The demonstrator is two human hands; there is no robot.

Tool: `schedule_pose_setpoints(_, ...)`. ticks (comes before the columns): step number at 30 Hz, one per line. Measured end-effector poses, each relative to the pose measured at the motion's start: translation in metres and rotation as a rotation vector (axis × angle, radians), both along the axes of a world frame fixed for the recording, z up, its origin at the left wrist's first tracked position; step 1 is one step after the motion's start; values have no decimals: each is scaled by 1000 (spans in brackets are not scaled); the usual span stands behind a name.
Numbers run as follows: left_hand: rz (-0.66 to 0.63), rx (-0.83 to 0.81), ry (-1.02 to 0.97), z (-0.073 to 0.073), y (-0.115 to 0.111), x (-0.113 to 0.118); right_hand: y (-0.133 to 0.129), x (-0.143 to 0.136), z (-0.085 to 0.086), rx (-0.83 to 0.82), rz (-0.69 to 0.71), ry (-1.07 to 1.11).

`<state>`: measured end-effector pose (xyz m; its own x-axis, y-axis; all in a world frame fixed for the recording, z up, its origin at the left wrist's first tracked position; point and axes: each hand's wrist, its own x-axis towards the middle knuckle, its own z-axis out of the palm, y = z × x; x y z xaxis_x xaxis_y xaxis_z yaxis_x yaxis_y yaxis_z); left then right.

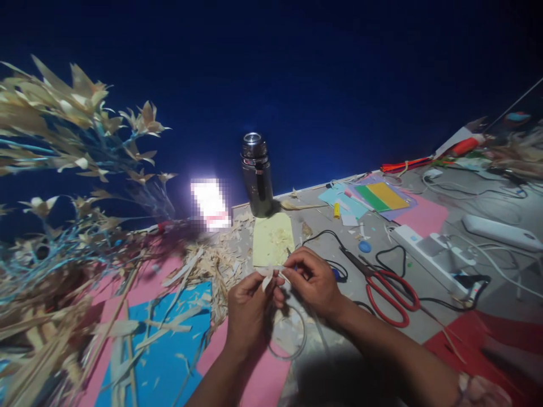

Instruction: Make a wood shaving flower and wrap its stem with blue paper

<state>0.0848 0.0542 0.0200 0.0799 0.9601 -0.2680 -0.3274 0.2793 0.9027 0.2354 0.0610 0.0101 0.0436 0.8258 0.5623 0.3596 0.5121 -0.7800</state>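
My left hand (250,311) pinches a pale, petal-like piece of dried husk (267,279) between thumb and fingers. Close against it, my right hand (316,281) has its fingertips closed on a thin pale strand at the husk's edge; its exact grip is partly hidden. A thin light-coloured cord (304,339) hangs in a loop below both hands. Just beyond the fingers lies a yellow sheet (263,243) scattered with small scraps. Red-handled scissors (392,294) rest to the right of my right hand.
A dark thermos (257,178) stands behind the yellow sheet. Dried husk flowers on blue stems (80,124) rise at left, above strips lying on a blue sheet (169,339). At right are a white power strip (428,260), cables and coloured paper (377,198).
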Motion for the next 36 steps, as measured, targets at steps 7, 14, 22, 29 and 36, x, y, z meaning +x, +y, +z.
schedule_pose_setpoints(7, -13, 3, -33, -9, 1, -1, 2, 0, -1, -1, 32, -19)
schedule_pose_setpoints(14, 33, 30, 1, -21, -3, -2, 2, 1, -3, -45, 58, -62)
schedule_pose_setpoints(22, 3, -71, 85, 31, -5, -14, 6, 4, -7, -107, 60, -99)
schedule_pose_setpoints(29, 156, -170, -8, 17, -13, -55, 14, 8, -1, -326, 84, -313)
schedule_pose_setpoints(36, 157, -168, -130, -2, -16, -72, 83, 1, 37, -368, 60, -921)
